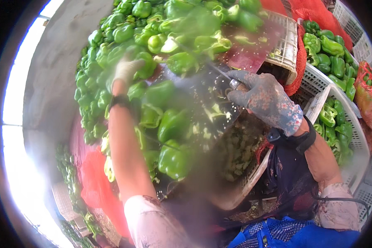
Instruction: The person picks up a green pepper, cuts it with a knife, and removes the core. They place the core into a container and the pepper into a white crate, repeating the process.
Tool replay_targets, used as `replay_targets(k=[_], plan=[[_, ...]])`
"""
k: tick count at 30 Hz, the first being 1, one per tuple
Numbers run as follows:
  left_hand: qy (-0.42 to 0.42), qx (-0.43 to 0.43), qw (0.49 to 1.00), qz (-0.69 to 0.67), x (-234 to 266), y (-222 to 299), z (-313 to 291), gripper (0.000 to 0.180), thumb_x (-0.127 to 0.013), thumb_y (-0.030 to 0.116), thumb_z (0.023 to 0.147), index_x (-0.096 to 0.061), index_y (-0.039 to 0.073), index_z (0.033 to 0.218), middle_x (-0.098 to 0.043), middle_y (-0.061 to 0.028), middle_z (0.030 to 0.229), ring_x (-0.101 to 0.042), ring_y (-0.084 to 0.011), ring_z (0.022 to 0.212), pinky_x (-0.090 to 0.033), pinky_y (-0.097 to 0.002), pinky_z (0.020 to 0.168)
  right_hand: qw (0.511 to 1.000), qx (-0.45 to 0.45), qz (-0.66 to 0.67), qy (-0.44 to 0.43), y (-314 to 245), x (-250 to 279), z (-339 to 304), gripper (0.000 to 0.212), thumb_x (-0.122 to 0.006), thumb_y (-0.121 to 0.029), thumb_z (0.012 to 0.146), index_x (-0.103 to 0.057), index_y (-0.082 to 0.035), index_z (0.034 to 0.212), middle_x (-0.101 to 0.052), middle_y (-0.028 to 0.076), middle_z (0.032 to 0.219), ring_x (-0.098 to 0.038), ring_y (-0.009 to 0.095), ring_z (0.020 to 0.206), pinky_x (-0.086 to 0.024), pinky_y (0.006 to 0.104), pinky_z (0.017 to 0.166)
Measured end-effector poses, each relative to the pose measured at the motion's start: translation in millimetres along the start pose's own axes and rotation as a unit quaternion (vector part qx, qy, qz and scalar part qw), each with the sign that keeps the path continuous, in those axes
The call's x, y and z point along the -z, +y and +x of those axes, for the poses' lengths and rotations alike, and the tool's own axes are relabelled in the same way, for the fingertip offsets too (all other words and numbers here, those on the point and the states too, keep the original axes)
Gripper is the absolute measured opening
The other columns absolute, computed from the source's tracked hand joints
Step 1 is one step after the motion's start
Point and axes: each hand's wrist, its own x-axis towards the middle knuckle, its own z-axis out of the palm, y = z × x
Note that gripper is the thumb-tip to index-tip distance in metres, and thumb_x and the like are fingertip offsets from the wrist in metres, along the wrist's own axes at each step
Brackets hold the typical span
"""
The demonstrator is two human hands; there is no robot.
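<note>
My right hand (pixel 262 97), in a grey glove with a floral back, is closed round the handle of a knife (pixel 237 85). Its thin blade points up and left, toward a green bell pepper (pixel 182 63) on the dark work surface (pixel 213 93). On the left, my left hand (pixel 127 71), in a pale glove, reaches into a large heap of green bell peppers (pixel 105 53). It lies against one pepper (pixel 145 66); its fingers are smeared by a blurred patch, so their grip is unclear. More whole and cut peppers (pixel 169 124) lie beside my left forearm.
White seeds and pepper scraps (pixel 213 111) litter the surface. Below it, a crate (pixel 256 173) holds pepper cores. At right stand white crates of peppers (pixel 335 53) and of cut peppers (pixel 332 120), near a red mesh bag (pixel 368 91). Another crate (pixel 291 51) lies tipped behind my right hand.
</note>
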Motion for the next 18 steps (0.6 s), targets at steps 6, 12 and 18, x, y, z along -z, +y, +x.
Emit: replay_targets(k=[6, 12, 18], plan=[[-0.111, 0.092, 0.99, 0.005, -30, 26, 22, 0.056, -0.075, 0.022, 0.074, -0.053, 0.021, 0.125, -0.062, -0.0074, 0.108, -0.061, -0.0292, 0.093, -0.054, -0.0489, 0.065, 0.999, -0.027, 0.038, -0.012, 19, 2, 2, 0.046, -0.069, -0.019, 0.084, -0.06, -0.005, 0.127, -0.052, 0.003, 0.062, -0.049, 0.006, 0.054, -0.043, 0.0255, 0.053], [-0.061, 0.078, 0.958, -0.268, 12, 7, -3, 0.045, -0.066, 0.036, 0.082, -0.058, 0.009, 0.117, -0.064, -0.0089, 0.107, -0.063, -0.0245, 0.089, -0.054, -0.0368, 0.064, 0.986, 0.092, -0.133, 0.041, 29, -18, 1, 0.047, -0.065, -0.015, 0.084, -0.057, -0.006, 0.13, -0.056, 0.009, 0.076, -0.057, 0.012, 0.069, -0.048, 0.0271, 0.06], [0.023, -0.028, 0.913, -0.407, 54, -1, -92, 0.053, -0.057, 0.043, 0.086, -0.053, 0.007, 0.125, -0.059, -0.0149, 0.122, -0.055, -0.0329, 0.114, -0.049, -0.0483, 0.091, 0.874, 0.13, -0.462, -0.075, -13, -53, -9, 0.055, -0.06, -0.02, 0.085, -0.047, -0.006, 0.136, -0.06, 0.015, 0.094, -0.062, 0.029, 0.08, -0.054, 0.0371, 0.062]])
